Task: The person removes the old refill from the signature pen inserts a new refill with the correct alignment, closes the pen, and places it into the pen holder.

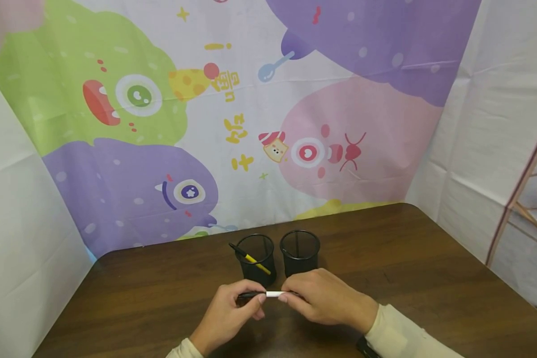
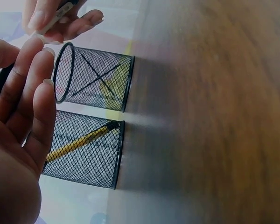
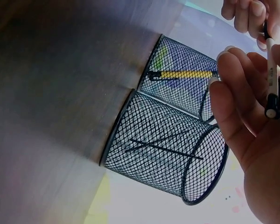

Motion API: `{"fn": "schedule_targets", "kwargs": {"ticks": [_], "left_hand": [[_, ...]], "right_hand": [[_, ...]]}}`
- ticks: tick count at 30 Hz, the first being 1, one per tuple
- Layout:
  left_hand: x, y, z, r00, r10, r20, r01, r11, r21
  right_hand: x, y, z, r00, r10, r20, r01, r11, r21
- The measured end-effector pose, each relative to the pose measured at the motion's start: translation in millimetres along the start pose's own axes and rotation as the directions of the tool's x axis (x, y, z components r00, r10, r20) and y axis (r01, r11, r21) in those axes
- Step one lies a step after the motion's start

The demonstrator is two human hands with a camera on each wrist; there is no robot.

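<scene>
Both hands meet around a white pen (image 1: 274, 294) with black ends, held level over the table in front of two mesh cups. My left hand (image 1: 228, 311) pinches its black left end between thumb and fingers. On the other end, my right hand (image 1: 324, 298) grips the pen; the right wrist view shows the black clip end (image 3: 273, 105) there. Just behind the left hand stands a black mesh cup (image 1: 256, 271) with a yellow and black pen (image 1: 257, 263) leaning inside. Beside it, behind the right hand, is a second black mesh cup (image 1: 301, 263) with no pen showing inside.
The dark wood table (image 1: 161, 298) runs back to a cartoon-printed cloth (image 1: 246, 199). Pale cloth walls rise at both sides. A black object (image 1: 367, 348) lies partly hidden under the right sleeve at the front edge of the view.
</scene>
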State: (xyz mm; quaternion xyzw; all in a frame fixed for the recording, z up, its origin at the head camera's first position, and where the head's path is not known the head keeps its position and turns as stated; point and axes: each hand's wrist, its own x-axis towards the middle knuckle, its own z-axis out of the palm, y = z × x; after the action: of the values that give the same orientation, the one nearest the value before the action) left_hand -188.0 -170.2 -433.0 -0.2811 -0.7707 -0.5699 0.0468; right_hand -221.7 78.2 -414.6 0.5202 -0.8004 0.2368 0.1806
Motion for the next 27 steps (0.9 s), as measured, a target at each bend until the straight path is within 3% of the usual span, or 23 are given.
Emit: {"fn": "schedule_targets", "kwargs": {"ticks": [11,27], "left_hand": [[-0.6,0.7,0.0,1.0,-0.03,0.0,0.03,1.0,-0.002],[0.3,-0.5,-0.2,1.0,0.001,-0.002,-0.001,1.0,-0.006]], "right_hand": [[-0.2,-0.8,0.1,1.0,0.002,-0.018,-0.001,1.0,0.028],[-0.6,1.0,0.5,1.0,0.006,-0.026,-0.006,1.0,0.024]]}}
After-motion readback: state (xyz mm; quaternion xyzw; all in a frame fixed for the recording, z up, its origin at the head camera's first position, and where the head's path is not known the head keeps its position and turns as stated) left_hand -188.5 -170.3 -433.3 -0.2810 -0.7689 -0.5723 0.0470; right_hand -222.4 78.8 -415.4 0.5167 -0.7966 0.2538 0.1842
